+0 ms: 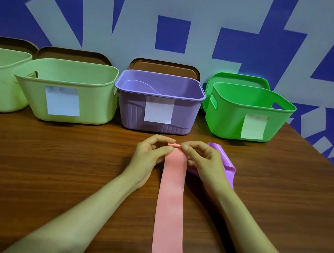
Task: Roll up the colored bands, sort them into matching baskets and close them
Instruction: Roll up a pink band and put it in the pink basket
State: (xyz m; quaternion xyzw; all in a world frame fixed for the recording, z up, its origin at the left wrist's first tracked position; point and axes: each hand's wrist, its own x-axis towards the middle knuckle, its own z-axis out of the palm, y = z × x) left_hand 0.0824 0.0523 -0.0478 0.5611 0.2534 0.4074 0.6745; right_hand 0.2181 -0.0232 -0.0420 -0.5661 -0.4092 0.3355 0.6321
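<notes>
Pink band point(170, 201) is running off-frame, left hand point(149, 156) and right hand point(203, 163) pinching its far end, half-hiding a purple band point(227, 166).

A brown wood-grain table point(49, 174) meets a wall point(178, 4) painted in blue and pale grey angular shapes.

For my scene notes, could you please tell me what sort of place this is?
Probably a staged indoor sorting station: a wooden table against a blue-and-grey patterned wall, with a row of paper-labelled baskets, lids propped behind them.
</notes>
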